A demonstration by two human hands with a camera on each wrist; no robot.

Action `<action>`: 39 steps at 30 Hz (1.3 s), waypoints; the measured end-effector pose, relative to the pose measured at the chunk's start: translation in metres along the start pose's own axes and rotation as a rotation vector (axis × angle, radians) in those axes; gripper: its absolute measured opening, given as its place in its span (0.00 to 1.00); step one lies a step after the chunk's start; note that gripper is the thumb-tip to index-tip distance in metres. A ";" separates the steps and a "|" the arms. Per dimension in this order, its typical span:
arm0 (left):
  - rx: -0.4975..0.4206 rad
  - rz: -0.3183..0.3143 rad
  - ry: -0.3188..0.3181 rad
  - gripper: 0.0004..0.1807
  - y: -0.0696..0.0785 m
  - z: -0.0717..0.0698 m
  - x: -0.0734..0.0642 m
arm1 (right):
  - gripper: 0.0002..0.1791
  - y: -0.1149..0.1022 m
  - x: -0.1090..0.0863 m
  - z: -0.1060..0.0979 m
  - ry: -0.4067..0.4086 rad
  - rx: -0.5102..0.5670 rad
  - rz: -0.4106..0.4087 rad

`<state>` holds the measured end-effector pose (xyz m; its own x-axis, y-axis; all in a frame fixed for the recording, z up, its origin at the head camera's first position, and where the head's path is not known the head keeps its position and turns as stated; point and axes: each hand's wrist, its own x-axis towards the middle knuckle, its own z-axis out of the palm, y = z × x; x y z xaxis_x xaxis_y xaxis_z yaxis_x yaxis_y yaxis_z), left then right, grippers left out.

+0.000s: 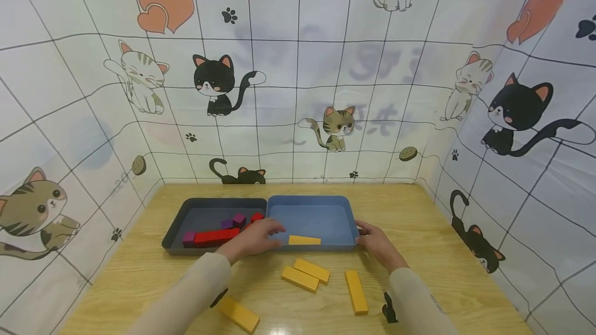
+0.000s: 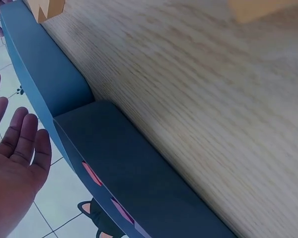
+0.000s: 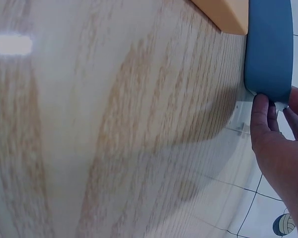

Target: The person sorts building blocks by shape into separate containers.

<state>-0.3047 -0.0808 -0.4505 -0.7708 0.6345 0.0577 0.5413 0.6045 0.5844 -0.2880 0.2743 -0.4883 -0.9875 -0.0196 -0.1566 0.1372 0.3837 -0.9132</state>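
My right hand [image 1: 376, 242] grips the right end of the blue tray [image 1: 309, 213] near its front corner. In the right wrist view its fingers [image 3: 260, 111] press the corner of that tray from outside, with the thumb by the rim. My left hand [image 1: 257, 237] hovers where the blue tray meets the dark grey tray [image 1: 186, 216], and its fingers are loosely extended in the left wrist view, holding nothing. One yellow block [image 1: 304, 240] lies inside the blue tray along its front wall.
In the grey tray lie red cubes [image 1: 216, 237] and purple cubes [image 1: 239, 219]. Several yellow blocks rest on the wooden table [image 1: 396, 200] in front: a pair [image 1: 300, 279] in the middle, one [image 1: 356, 292] to the right, one [image 1: 238, 314] by the left sleeve. A cat-print curtain surrounds the table.
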 end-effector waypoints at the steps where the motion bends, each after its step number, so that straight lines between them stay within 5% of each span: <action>1: 0.008 0.009 0.000 0.18 0.000 -0.001 -0.003 | 0.32 0.000 0.000 0.000 -0.006 0.000 -0.001; 8: 0.009 0.066 -0.017 0.19 -0.005 -0.010 -0.031 | 0.32 0.001 0.000 0.000 -0.006 0.005 0.015; 24: -0.140 -0.046 -0.069 0.21 -0.041 -0.012 -0.113 | 0.32 0.003 0.002 0.001 0.007 -0.002 0.019; 39: -0.185 -0.091 -0.188 0.25 -0.042 -0.005 -0.139 | 0.32 0.004 0.004 0.000 -0.003 0.002 0.019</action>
<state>-0.2216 -0.1964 -0.4791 -0.7280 0.6705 -0.1431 0.3892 0.5760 0.7189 -0.2909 0.2762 -0.4926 -0.9844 -0.0147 -0.1751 0.1562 0.3825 -0.9107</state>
